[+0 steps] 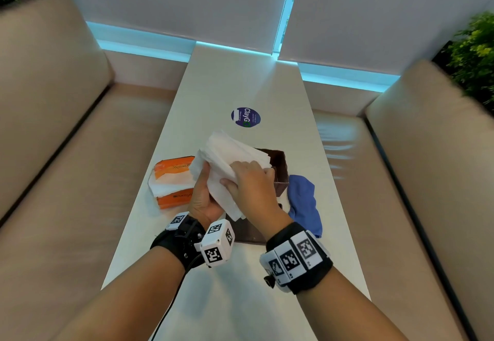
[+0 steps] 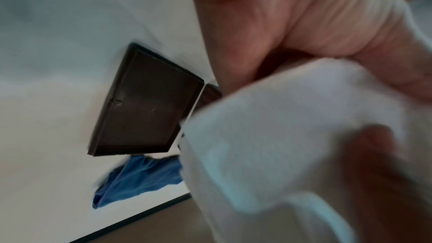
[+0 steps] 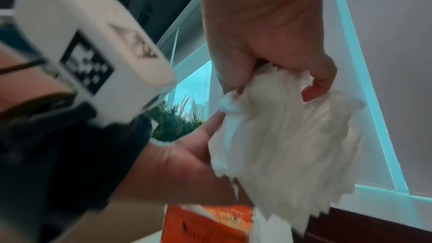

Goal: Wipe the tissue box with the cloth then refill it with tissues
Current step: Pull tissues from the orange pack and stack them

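Observation:
Both hands hold a thick stack of white tissues point(image 1: 230, 158) above the table. My left hand point(image 1: 204, 196) cups the stack from below, thumb against its left side. From above, my right hand point(image 1: 251, 183) grips the same stack point(image 3: 287, 136), fingers curled round it. Behind them stands the open dark brown tissue box point(image 1: 279, 172), partly hidden. Its flat brown lid point(image 2: 145, 103) lies on the table near me. The blue cloth point(image 1: 303, 201) lies crumpled to the right of the box. A torn orange tissue pack point(image 1: 173, 183) with white tissues showing lies to the left.
The long white table point(image 1: 240, 86) carries a round blue sticker point(image 1: 245, 117) further back. Beige sofas point(image 1: 53, 153) run along both sides. Green plants point(image 1: 475, 54) stand at the far right and top left. White blinds close off the far end.

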`<act>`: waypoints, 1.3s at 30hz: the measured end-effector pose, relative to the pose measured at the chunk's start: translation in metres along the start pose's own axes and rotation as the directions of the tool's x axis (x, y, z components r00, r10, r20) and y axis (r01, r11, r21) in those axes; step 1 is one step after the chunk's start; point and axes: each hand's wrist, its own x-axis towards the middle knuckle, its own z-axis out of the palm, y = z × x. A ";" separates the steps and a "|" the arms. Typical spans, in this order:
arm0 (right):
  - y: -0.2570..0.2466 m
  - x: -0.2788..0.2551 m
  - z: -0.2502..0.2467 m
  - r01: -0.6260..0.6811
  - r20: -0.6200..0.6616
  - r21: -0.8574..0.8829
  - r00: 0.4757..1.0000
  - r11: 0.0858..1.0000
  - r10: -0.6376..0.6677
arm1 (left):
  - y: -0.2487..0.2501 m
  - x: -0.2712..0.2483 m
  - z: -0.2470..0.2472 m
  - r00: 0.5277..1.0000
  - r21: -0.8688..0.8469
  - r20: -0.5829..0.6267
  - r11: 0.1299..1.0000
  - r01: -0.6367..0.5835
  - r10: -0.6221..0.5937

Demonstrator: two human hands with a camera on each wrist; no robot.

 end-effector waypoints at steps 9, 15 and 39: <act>0.010 0.014 -0.013 -0.220 -0.003 0.159 0.975 0.962 0.223 | 0.002 -0.003 -0.002 0.999 0.019 0.018 0.999 -0.028 0.027; 0.001 0.003 -0.004 -0.064 -0.271 -0.068 0.961 0.996 0.044 | -0.002 0.000 -0.007 1.000 -0.018 0.013 1.000 -0.007 0.007; 0.014 0.025 -0.042 -0.283 0.344 0.664 0.938 0.692 0.054 | 0.002 -0.020 0.010 0.998 0.003 -0.028 0.999 0.053 -0.053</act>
